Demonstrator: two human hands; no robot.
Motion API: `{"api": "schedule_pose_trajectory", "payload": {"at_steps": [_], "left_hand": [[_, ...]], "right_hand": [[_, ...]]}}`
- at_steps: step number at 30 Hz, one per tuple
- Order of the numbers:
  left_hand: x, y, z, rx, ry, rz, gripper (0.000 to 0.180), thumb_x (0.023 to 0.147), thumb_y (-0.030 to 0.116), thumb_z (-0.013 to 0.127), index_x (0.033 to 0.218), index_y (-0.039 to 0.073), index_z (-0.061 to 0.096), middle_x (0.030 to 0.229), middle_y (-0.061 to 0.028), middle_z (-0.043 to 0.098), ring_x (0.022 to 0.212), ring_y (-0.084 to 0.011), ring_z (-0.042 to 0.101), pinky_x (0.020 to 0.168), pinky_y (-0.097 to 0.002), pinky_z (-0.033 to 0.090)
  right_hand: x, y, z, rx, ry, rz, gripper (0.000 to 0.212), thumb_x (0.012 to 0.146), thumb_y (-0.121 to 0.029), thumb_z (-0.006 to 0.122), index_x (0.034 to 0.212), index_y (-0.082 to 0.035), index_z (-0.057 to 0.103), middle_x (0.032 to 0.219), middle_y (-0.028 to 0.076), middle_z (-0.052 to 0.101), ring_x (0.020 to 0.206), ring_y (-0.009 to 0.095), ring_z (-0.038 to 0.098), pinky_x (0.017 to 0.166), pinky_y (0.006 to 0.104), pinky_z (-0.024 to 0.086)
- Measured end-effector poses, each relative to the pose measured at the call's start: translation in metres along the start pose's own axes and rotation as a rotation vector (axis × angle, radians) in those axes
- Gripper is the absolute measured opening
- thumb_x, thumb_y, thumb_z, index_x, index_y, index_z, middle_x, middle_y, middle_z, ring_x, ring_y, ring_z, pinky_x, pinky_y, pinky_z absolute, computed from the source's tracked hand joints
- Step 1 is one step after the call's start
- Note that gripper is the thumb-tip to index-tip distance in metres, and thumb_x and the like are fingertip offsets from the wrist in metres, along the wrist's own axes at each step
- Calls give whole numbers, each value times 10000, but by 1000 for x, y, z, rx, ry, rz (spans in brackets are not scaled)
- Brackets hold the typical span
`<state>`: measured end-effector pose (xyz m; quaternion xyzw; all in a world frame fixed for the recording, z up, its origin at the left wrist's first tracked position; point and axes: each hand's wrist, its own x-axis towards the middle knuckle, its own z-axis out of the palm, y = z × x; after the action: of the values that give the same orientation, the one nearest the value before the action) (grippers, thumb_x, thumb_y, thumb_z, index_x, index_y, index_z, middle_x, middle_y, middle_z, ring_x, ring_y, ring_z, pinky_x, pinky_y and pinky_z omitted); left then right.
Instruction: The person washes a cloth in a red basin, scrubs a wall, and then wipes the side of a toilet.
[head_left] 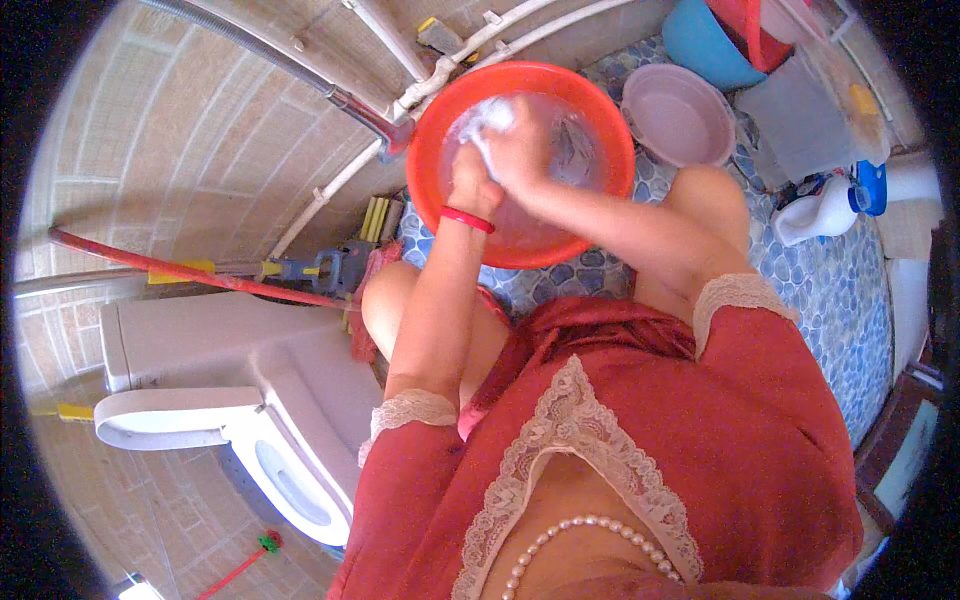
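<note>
My two hands are close together over a big orange tub [550,78] at 12 o'clock. My right hand [522,150] is closed on a wet white cloth [488,116], near the tub's 11 o'clock side. My left hand [474,182] is right beside it, but it's blurry, so I can't tell its grip. Cloudy water [578,152] is in the tub. A pink basin [682,112] sits between 1 and 2 o'clock, and a toilet [240,345] at 8.

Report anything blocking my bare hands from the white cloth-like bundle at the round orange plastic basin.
Nothing visible does: your right hand and left hand are both at the blurred white cloth-like bundle, over cloudy water in the orange basin.
</note>
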<state>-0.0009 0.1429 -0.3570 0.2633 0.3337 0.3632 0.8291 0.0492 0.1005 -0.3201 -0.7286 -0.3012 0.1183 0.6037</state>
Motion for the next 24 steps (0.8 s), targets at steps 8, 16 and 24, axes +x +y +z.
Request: {"api": "schedule_pose_trajectory", "payload": {"at_steps": [8, 16, 24], "left_hand": [[-9, 1, 3, 26, 55, 13, 307, 911, 214, 355, 1106, 36, 513, 1057, -117, 576, 931, -236, 568, 823, -375, 462], [43, -11, -96, 23, -575, 252, 302, 908, 201, 344, 1090, 31, 514, 1042, -123, 574, 941, -252, 560, 830, -367, 459], [1, 3, -8, -16, -98, 69, 383, 925, 278, 342, 1190, 14, 429, 1187, -155, 488, 1073, -276, 491, 891, -443, 413]], "right_hand": [[17, 10, 7, -49, -62, -37, 192, 641, -70, 619, 812, -36, 540, 731, 184, 590, 715, 353, 587, 625, 426, 447], [-54, -19, -7, 68, -252, -358, 174, 643, -82, 633, 764, -46, 513, 792, 172, 572, 810, 379, 542, 682, 414, 427], [56, 16, 7, 248, 85, -41, 132, 723, -40, 623, 829, 2, 556, 752, 103, 626, 694, 177, 592, 639, 308, 465]]}}
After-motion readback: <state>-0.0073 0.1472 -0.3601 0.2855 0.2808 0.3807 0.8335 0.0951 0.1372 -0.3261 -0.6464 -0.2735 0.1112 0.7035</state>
